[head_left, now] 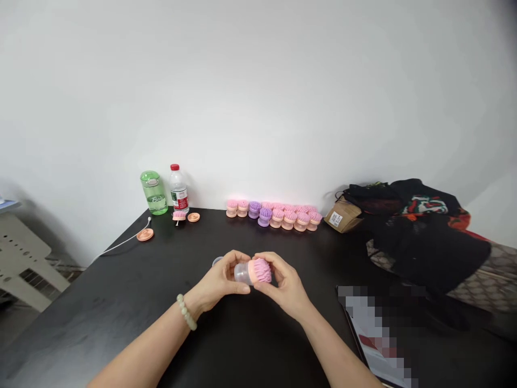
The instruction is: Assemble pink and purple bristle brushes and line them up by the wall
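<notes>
Between my two hands, above the black table point(177, 334), lies a pink bristle brush point(262, 270) tilted on its side, bristles pointing right. Its base is a clear, cup-like part point(242, 274). My left hand point(226, 275), with a beaded bracelet at the wrist, is closed around the clear part. My right hand point(283, 283) grips the peach rim and bristle end between thumb and fingers. Behind my left hand a pale round piece point(217, 261) shows in part on the table; the hand hides the rest.
Several pink brushes point(289, 217) and purple brushes point(264, 216) stand along the wall. At the back left are a green bottle point(154, 194), a red-capped bottle point(179, 191), peach discs point(145, 235) and a white cable point(121, 247). Rightward lie a brown package point(343, 215), black clothing point(428, 242) and a blurred flat object point(374, 334).
</notes>
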{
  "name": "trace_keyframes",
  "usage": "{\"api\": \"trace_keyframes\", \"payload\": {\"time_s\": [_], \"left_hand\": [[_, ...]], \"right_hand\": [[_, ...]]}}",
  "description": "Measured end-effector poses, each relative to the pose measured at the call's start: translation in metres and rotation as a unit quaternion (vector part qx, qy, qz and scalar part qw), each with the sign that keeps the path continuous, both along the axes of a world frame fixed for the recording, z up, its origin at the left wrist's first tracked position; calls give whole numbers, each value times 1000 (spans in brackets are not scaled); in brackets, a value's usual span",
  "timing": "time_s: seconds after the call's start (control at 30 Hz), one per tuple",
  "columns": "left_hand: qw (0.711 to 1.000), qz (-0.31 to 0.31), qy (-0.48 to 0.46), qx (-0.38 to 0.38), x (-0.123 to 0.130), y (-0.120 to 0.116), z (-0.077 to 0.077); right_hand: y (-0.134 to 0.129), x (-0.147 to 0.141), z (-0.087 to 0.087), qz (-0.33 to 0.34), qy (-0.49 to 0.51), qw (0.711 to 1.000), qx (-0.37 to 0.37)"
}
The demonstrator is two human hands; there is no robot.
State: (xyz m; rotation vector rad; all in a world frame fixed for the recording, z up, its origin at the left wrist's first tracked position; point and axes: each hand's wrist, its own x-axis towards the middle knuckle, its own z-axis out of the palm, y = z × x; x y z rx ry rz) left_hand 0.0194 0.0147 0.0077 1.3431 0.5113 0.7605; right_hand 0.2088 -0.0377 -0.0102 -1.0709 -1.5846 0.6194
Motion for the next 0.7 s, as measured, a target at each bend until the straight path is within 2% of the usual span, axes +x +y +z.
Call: {"api": "trace_keyframes", "payload": {"time_s": [0.1,0.17,0.2,0.27,0.4,0.43,0.47,0.53,0.63,0.7], "left_hand": [[997,38,7,63,0,0,-2],[981,89,59,160,0,-1,-3],[965,119,90,217,0,-2,-4],[914,170,143,340,0,-4,-6],[777,215,156,570,-4,-5,-9],[755,215,150,601,-4,-5,-10],[745,209,145,617,-5,-5,-9],[759,182,133,611,-6,-6,-8],[809,148,104,560,-7,-8,-5],[832,151,93,526,-6,-11,-3]], "right_hand": [[2,2,-1,-18,9,1000,11],[4,2,-3,-25,2,999,20],[4,1,-3,-26,3,999,22],[4,0,-4,-24,16,999,20],[-2,-3,-4,10,54,998,-32],[-3,-4,-3,16,55,997,-46],[-5,-5,-2,17,53,997,-55],[-7,-5,0,7,49,997,-54],[-7,-5,1,1,76,996,-48],[-6,-6,2,11,99,994,-52]]}}
